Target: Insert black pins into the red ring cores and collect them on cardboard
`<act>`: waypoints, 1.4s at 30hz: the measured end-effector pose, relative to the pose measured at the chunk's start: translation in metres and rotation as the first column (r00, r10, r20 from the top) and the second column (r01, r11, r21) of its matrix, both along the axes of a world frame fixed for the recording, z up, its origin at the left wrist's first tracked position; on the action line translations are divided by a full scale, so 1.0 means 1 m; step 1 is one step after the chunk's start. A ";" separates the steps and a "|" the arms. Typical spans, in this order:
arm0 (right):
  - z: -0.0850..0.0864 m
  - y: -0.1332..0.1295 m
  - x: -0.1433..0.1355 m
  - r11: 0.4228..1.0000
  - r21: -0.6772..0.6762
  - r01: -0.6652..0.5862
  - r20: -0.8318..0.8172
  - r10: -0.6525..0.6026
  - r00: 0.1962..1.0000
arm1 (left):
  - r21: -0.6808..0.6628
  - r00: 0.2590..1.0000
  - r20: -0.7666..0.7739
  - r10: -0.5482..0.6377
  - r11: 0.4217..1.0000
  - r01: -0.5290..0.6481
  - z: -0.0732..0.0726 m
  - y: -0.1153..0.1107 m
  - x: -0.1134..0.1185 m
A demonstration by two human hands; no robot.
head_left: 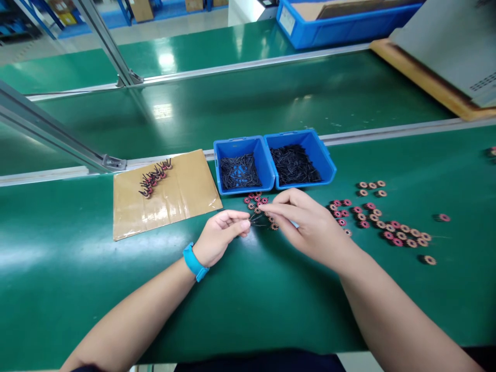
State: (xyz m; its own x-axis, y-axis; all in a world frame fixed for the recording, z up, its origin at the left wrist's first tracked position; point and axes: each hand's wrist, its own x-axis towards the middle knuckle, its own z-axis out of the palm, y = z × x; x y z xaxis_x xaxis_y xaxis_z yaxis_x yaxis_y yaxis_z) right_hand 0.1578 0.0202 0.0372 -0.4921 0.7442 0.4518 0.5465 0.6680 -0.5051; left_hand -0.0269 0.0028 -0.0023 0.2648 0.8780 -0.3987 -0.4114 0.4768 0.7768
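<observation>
My left hand (225,232), with a turquoise band at the wrist, is closed in a pinch. Thin wire leads (258,221) stick out of its fingertips toward the right; the body of the wired part is hidden by the fingers. Close by, my right hand (310,225) has thumb and forefinger pressed together at the wire ends. What it pinches is too small to tell. Just beyond the fingertips lies a cluster of small toothed rings wound with copper and pink wire (256,199). Two blue bins (248,191) of short black tubes stand behind them.
On the left, a brown cardboard sheet (178,206) bears a row of wound rings with black-sleeved leads (155,178). More wound rings (399,232) are scattered at right. Behind runs a metal rail (360,135); a metal post (58,129) slants at left. A large blue crate (349,28) sits at back.
</observation>
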 end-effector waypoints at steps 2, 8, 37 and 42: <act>0.001 -0.001 -0.001 1.000 -0.014 -0.019 0.007 0.019 1.000 | 0.005 1.000 -0.009 -0.001 1.000 0.001 0.000 0.000 0.000; 0.003 -0.002 -0.002 0.999 -0.031 -0.042 -0.022 0.041 0.999 | 0.003 1.000 -0.010 -0.003 1.000 0.003 0.001 0.000 0.000; 0.001 -0.002 -0.003 0.966 -0.251 -0.061 -0.061 0.047 0.997 | -0.008 0.998 0.054 -0.029 1.000 0.030 -0.001 0.000 -0.001; 0.004 0.003 0.001 0.998 -0.045 0.039 0.036 -0.038 0.999 | 0.001 0.973 0.192 0.126 0.992 -0.129 0.010 0.012 -0.015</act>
